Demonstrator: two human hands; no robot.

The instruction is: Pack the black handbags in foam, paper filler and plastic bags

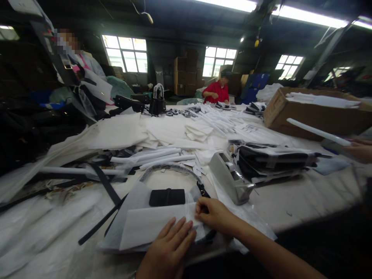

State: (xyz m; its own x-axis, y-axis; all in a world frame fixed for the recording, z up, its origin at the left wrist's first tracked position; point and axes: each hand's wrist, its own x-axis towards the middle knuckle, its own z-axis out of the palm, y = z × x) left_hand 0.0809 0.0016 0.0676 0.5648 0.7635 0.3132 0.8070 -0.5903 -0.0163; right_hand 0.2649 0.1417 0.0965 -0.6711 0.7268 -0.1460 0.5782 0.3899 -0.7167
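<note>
A handbag wrapped in white foam sheet (151,226) lies flat on the table before me. Its handle (171,166), wrapped in clear film, arches away from me, and a black flap or tab (167,197) shows above the sheet. My left hand (171,248) rests open, fingers stretched, on the sheet's near edge. At the sheet's right end my right hand (216,215) is closed in a pinch on what looks like a strip of clear tape (191,207); the fingertips partly hide it. Just beyond that hand stands a grey tape dispenser (229,176).
Wrapped black bags (273,159) are stacked at right, below a cardboard box (319,116). Foam sheets (119,131) and white tubes (159,155) cover the middle. Black straps (104,182) lie left. Another person's hand (362,149) holds a white tube; a person in red (216,91) sits opposite.
</note>
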